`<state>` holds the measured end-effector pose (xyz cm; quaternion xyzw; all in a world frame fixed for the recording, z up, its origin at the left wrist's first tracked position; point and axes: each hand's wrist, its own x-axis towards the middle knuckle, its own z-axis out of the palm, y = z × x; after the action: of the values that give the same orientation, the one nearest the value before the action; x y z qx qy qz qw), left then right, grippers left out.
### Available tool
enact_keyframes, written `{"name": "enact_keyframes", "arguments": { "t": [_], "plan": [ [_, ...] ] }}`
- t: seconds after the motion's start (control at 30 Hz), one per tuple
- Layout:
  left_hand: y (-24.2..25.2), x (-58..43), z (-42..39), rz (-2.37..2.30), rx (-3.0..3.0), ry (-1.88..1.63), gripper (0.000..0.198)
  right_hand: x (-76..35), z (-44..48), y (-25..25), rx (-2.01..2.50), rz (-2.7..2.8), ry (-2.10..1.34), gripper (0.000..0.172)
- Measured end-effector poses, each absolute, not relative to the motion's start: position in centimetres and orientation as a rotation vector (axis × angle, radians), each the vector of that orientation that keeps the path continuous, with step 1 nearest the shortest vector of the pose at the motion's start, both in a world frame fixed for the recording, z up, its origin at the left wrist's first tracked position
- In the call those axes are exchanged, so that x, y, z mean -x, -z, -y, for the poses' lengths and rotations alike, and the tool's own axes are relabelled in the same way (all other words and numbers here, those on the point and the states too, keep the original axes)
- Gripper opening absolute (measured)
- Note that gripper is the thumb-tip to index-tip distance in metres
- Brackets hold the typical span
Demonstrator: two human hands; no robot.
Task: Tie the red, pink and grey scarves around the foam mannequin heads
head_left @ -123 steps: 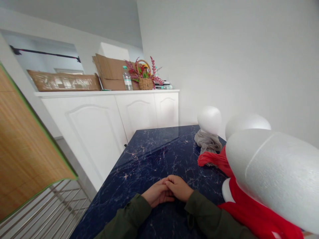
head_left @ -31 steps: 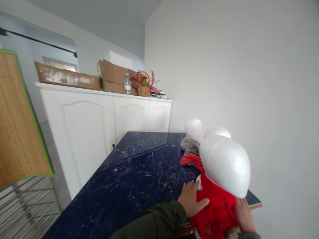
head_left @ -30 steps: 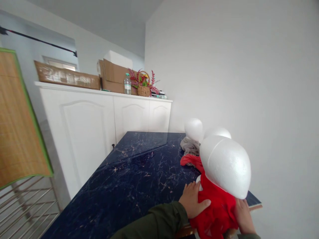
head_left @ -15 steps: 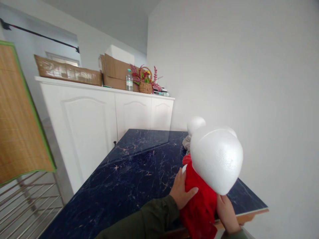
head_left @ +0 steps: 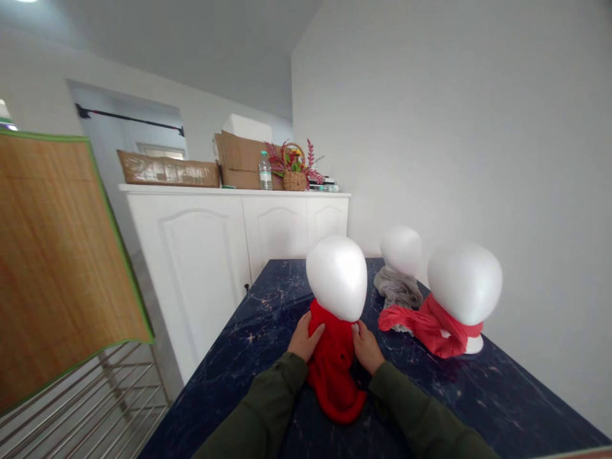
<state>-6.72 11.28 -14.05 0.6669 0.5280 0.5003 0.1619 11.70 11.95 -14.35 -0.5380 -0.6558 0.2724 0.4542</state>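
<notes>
A white foam mannequin head (head_left: 336, 276) wrapped in a red scarf (head_left: 333, 370) stands on the dark blue marble table (head_left: 268, 331) right in front of me. My left hand (head_left: 306, 336) clasps the scarf on the head's left side. My right hand (head_left: 366, 346) clasps it on the right side. Both hands have their fingers curled against the red cloth around the neck.
A second foam head (head_left: 465, 282) with a red scarf (head_left: 425, 326) and a third head (head_left: 401, 249) with a grey scarf (head_left: 398, 288) stand at the right. White cabinets (head_left: 229, 236) carry cardboard boxes, a bottle and a flower basket (head_left: 293, 171). A bamboo mat (head_left: 57, 255) hangs over a metal rack at left.
Both hands have carried the red-scarfed foam head from the table's right edge to the middle in front of me, and it now stands upright. The view has turned right.
</notes>
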Motion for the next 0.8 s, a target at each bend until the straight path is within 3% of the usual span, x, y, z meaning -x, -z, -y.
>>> {"name": "enact_keyframes", "arguments": {
  "t": [0.33, 0.43, 0.6, 0.7, 0.8],
  "plan": [
    [14.2, 5.9, -10.9, -1.721, -1.971, -1.406, 0.036, -12.9, -11.1, 14.9, 1.448, 1.673, -0.439, 0.050],
    [13.4, 5.2, -9.4, -1.771, -1.943, -1.442, 0.035, -12.7, -10.6, 14.8, 1.490, 1.700, -0.382, 0.045],
    [13.2, 3.3, -7.8, -1.903, -2.044, -1.329, 0.061, -12.2, -9.8, 14.9, 1.489, 1.687, -0.285, 0.043],
    [13.6, 2.5, -7.9, -2.036, -2.071, -1.245, 0.071, -12.0, -9.7, 14.8, 1.460, 1.625, -0.363, 0.040],
    [13.8, 2.8, -8.4, -1.986, -2.109, -1.198, 0.057, -12.1, -9.9, 14.4, 1.400, 1.480, -0.630, 0.032]
  ]
}}
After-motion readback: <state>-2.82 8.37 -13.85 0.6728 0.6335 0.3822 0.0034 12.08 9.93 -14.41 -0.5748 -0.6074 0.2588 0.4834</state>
